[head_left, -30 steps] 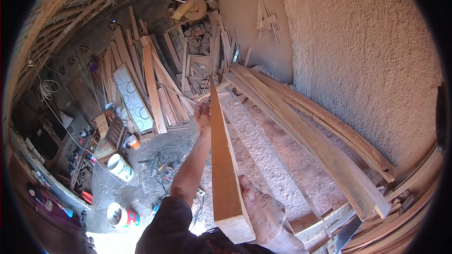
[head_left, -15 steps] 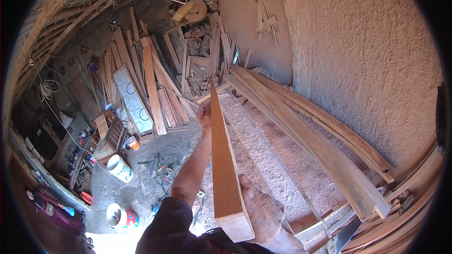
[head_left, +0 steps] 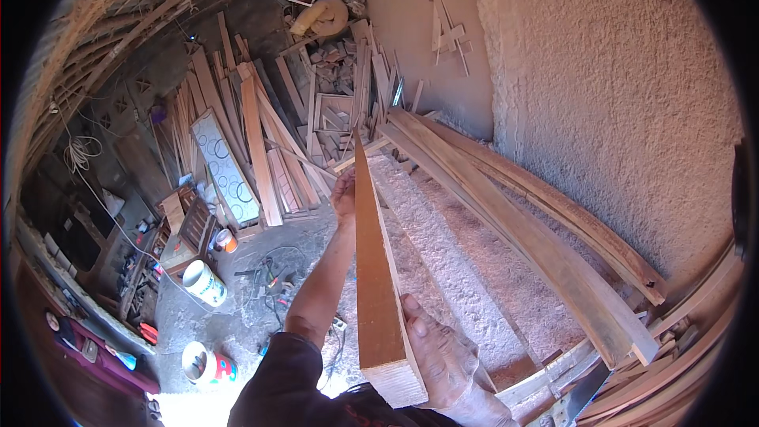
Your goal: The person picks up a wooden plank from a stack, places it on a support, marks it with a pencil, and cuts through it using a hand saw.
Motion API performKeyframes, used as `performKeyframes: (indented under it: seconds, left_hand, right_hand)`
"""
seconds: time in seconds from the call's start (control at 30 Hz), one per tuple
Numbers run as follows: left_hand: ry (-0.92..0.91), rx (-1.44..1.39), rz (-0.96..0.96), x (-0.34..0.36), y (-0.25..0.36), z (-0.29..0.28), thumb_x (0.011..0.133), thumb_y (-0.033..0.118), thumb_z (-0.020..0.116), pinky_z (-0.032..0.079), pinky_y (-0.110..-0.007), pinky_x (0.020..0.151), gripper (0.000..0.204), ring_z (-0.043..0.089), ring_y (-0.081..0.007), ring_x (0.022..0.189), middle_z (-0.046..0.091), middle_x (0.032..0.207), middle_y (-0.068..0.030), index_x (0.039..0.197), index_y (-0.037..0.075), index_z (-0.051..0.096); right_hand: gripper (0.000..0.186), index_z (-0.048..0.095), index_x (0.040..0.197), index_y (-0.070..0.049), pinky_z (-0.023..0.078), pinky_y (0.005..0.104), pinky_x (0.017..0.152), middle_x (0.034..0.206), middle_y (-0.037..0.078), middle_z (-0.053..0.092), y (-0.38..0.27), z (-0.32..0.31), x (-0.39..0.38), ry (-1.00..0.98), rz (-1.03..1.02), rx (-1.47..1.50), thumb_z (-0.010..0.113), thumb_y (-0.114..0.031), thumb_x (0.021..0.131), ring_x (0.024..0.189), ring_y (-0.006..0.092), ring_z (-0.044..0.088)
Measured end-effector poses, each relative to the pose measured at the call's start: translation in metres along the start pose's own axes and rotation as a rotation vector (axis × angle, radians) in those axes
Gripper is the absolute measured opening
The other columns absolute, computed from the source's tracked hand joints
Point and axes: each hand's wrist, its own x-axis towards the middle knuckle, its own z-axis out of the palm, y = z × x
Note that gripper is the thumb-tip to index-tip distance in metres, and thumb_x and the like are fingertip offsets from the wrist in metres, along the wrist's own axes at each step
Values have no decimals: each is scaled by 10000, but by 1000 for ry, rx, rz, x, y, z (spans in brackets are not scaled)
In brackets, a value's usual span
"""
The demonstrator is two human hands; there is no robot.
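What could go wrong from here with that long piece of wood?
Splinters: the bare right hand grips the long piece of wood, whose near end looks rough, so a slip might scratch it.
Bumps: swung rightward, the wood might strike the long boards lying there.
Trips: cords and tools on the floor to the left could catch a foot.

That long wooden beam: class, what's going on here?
A person holds a wooden beam pointing away from the body. The right hand grips its near end; the left hand is farther along, at its left side, its fingers partly hidden. Long boards lie to the right, planks lean at the back, and a white bucket stands on the floor to the left.
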Motion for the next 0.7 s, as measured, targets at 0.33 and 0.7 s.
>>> performKeyframes:
  seconds: [0.33,0.7]
  left_hand:
    - [-28,0,23,1,-12,-6,940,-58,538,554,-241,690,236,684,-139,806,717,1006,-106,1147,-21,645]
    - [-17,-2,-39,11,-39,-20,953,-27,577,550,-223,717,245,683,-115,828,719,1015,-69,1184,3,652]
  right_hand:
    - [324,520,1206,126,601,421,870,1176,352,613,1,7,-4,96,31,19,615,46,907,1087,393,666]
    - [267,560,1135,168,598,426,902,1154,356,617,9,-9,1,20,10,10,609,58,896,1117,384,651]
